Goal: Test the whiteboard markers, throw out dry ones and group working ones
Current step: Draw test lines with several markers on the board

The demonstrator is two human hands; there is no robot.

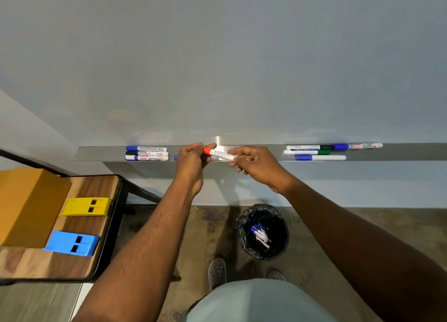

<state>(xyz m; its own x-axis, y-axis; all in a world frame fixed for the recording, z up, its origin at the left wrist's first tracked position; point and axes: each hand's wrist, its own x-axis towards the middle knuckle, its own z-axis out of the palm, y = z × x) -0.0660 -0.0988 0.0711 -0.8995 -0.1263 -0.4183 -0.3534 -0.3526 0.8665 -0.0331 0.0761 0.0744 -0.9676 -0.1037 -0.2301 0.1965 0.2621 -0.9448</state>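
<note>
A white marker with a red cap (220,153) is held level in front of the whiteboard's metal tray (391,152). My left hand (193,162) pinches its red cap end; my right hand (256,164) grips the far end of the barrel. On the tray's left lie three markers (147,153), two blue-capped and one black-capped. On its right lie several markers (324,151) with blue, black and green caps. A blue cap tip (175,157) shows just behind my left hand. The whiteboard (217,67) above shows no marks.
A black-lined bin (263,232) on the floor below the tray holds several blue-capped markers. At left a wooden table (96,225) carries a cardboard box (26,208), a yellow block (87,206) and a blue block (72,243). My shoes (217,272) stand by the bin.
</note>
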